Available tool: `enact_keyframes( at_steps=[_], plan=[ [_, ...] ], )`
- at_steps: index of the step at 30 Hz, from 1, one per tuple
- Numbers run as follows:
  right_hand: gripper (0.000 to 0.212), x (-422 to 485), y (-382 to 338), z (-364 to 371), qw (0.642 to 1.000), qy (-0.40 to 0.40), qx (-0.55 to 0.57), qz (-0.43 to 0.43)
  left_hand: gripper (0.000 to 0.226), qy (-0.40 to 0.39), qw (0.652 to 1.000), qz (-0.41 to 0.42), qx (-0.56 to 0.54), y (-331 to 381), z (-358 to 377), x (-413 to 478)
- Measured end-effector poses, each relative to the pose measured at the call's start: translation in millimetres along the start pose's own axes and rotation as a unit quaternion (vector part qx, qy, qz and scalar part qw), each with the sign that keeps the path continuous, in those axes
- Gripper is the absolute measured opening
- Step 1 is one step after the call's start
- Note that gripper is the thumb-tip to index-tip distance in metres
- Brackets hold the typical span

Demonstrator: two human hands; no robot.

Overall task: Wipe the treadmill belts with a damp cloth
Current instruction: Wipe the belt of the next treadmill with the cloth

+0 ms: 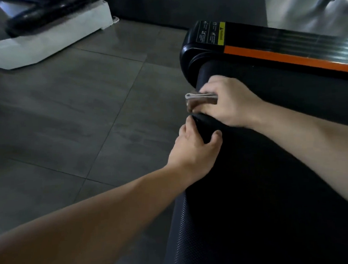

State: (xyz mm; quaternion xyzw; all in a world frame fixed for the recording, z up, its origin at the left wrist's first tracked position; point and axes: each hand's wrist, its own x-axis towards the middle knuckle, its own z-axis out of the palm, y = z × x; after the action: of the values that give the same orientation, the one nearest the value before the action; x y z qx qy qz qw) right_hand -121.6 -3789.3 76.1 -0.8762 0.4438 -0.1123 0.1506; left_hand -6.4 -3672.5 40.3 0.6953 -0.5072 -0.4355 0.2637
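Note:
The black treadmill belt curls over its rear roller at the centre right. My right hand holds a folded grey-white cloth against the rounded end of the belt. Just below it, my left hand grips the belt's rear edge, thumb on top and fingers curled underneath. The two hands are almost touching.
A black end cap with a yellow warning label and an orange-striped side rail bound the belt on its far side. Grey floor tiles spread to the left. A white base of another machine stands at the top left.

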Motion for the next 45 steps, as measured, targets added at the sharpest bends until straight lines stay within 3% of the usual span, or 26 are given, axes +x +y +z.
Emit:
enact_keyframes(
  at_steps=[2, 6, 8, 10, 12, 16, 17, 19, 22, 24, 27, 29, 32, 34, 36, 39, 40, 44, 45],
  plan=[
    [0.029, 17, 8, -7, 0.998, 0.037, -0.050, 0.015, 0.065, 0.008, 1.000, -0.003, 0.001, -2, 2, -6],
    [0.035, 66, 13, 1, 0.965, 0.166, -0.131, 0.152, 0.079, -0.002, 1.000, -0.010, 0.021, -6, 6, -16],
    [0.038, 55, -1, 13, 0.969, 0.137, -0.172, 0.110, 0.084, 0.000, 0.999, -0.006, 0.032, -10, 9, -23],
    [0.037, 35, -11, 13, 0.991, 0.035, -0.128, 0.021, 0.084, 0.008, 0.999, -0.001, 0.032, -11, 10, -25],
    [0.034, 39, -12, 1, 0.993, -0.039, -0.112, -0.009, 0.081, 0.023, 0.999, -0.005, 0.031, -12, 10, -24],
    [0.036, 80, 3, -1, 0.966, 0.095, -0.189, 0.151, 0.064, 0.022, 1.000, -0.009, 0.016, -11, 9, -25],
    [0.037, 77, -3, 7, 0.960, 0.120, -0.196, 0.157, 0.059, 0.022, 1.000, -0.008, 0.013, -11, 8, -25],
    [0.036, 55, -16, 18, 0.975, 0.111, -0.174, 0.083, 0.054, 0.022, 1.000, -0.008, 0.006, -12, 7, -25],
    [0.035, 15, -2, 7, 0.997, 0.026, -0.063, -0.019, 0.056, 0.021, 1.000, -0.003, 0.010, -11, 6, -25],
    [0.033, 17, 24, -7, 0.995, 0.079, -0.060, 0.022, 0.058, 0.026, 1.000, -0.006, 0.015, -11, 7, -25],
    [0.030, 24, 45, -10, 0.970, 0.174, -0.059, 0.162, 0.059, 0.028, 0.999, -0.007, 0.016, -10, 6, -27],
    [0.033, 10, 29, 1, 0.976, 0.164, -0.063, 0.130, 0.058, 0.029, 0.999, -0.005, 0.019, -10, 7, -26],
    [0.030, -42, 2, 6, 0.998, 0.068, 0.011, -0.005, 0.059, 0.034, 0.999, -0.005, 0.022, -12, 7, -24],
    [0.031, -58, 6, 0, 0.998, 0.034, 0.012, -0.044, 0.062, 0.035, 0.999, -0.006, 0.025, -11, 7, -23],
    [0.034, -33, 27, -8, 0.995, 0.097, -0.031, -0.011, 0.065, 0.034, 0.999, -0.009, 0.032, -10, 7, -23],
    [0.032, 3, 49, -8, 0.969, 0.190, -0.059, 0.147, 0.065, 0.033, 0.999, -0.005, 0.040, -11, 8, -24],
    [0.031, 0, 42, -1, 0.968, 0.189, -0.075, 0.148, 0.064, 0.033, 0.999, -0.004, 0.043, -11, 8, -24],
    [0.036, -46, 18, 11, 0.995, 0.099, -0.020, 0.007, 0.070, 0.038, 0.998, -0.005, 0.053, -11, 9, -22],
    [0.038, -43, 28, 6, 0.994, 0.097, -0.052, -0.007, 0.071, 0.041, 0.998, -0.006, 0.054, -11, 10, -22]
  ],
)
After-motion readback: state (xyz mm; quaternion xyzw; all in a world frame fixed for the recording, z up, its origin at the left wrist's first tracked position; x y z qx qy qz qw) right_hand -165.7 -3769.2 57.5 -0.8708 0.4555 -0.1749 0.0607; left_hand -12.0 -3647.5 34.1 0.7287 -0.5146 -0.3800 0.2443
